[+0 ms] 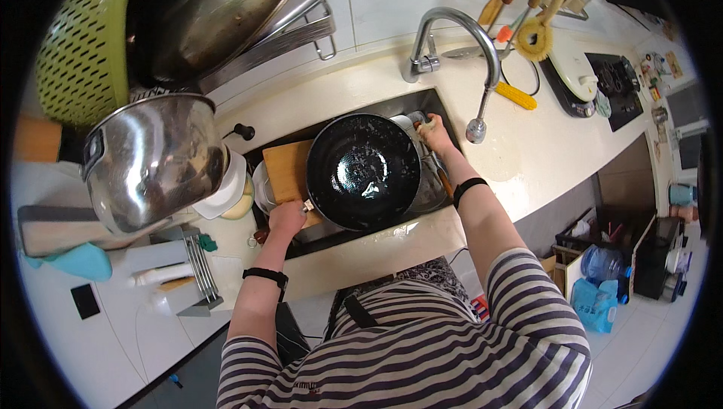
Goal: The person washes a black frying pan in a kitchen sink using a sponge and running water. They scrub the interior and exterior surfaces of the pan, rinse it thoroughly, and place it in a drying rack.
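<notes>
A wet black wok with a dimpled bottom lies over the dark kitchen sink. My left hand is closed around its handle at the lower left. At the sink's right end, my right hand has bent fingers over the dishes beside the wok's rim; what it touches there is unclear. A wooden cutting board lies under the wok's left side, next to white bowls. Glass or clear dishes and a wooden-handled utensil sit right of the wok.
A chrome faucet arches behind the sink, its spout hanging to the right. Corn lies on the counter near a white-lidded appliance. At left are a steel pot, a green colander and a knife rack.
</notes>
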Action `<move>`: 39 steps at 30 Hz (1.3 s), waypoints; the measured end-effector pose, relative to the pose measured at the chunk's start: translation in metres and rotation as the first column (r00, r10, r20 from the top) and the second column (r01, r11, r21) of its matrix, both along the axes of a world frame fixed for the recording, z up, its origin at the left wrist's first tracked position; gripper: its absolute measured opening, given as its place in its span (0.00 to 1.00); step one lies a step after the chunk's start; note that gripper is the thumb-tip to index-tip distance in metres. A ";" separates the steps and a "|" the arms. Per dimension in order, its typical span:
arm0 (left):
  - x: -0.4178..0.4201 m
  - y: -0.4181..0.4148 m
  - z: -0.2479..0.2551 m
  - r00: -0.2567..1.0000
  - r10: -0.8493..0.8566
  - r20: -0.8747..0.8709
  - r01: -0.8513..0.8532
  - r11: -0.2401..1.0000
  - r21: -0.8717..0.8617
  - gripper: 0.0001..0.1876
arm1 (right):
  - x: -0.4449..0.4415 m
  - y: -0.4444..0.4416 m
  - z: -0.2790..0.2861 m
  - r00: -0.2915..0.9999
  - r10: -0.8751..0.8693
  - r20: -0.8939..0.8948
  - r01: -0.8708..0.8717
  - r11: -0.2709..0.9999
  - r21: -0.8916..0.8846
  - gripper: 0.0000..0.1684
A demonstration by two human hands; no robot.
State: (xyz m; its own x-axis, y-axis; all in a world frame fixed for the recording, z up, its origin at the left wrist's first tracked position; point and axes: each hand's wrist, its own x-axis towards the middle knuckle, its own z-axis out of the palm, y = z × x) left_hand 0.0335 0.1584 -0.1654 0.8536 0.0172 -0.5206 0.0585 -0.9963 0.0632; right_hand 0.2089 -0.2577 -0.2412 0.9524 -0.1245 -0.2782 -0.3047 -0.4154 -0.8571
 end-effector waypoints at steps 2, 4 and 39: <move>-0.003 0.008 0.000 0.999 0.022 0.032 -0.022 1.000 0.014 0.12 | -0.012 0.020 0.017 0.993 0.012 -0.121 -0.012 1.000 -0.001 0.46; 0.015 -0.002 0.003 0.998 -0.030 0.051 0.031 0.999 -0.009 0.12 | -0.015 -0.008 -0.021 0.995 -0.099 0.017 0.100 0.988 -0.116 0.48; 0.041 -0.022 -0.028 0.999 -0.039 -0.023 0.043 0.983 0.178 0.13 | -0.019 -0.037 -0.135 0.761 -0.628 -0.160 0.643 0.764 0.060 0.48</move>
State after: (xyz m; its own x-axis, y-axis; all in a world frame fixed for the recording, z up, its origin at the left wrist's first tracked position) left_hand 0.0750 0.1365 -0.1929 0.8454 0.0764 -0.5286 0.0169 -0.9930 -0.1165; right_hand 0.1899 -0.2946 -0.3763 0.6217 -0.6521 -0.4339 -0.5714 0.0014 -0.8207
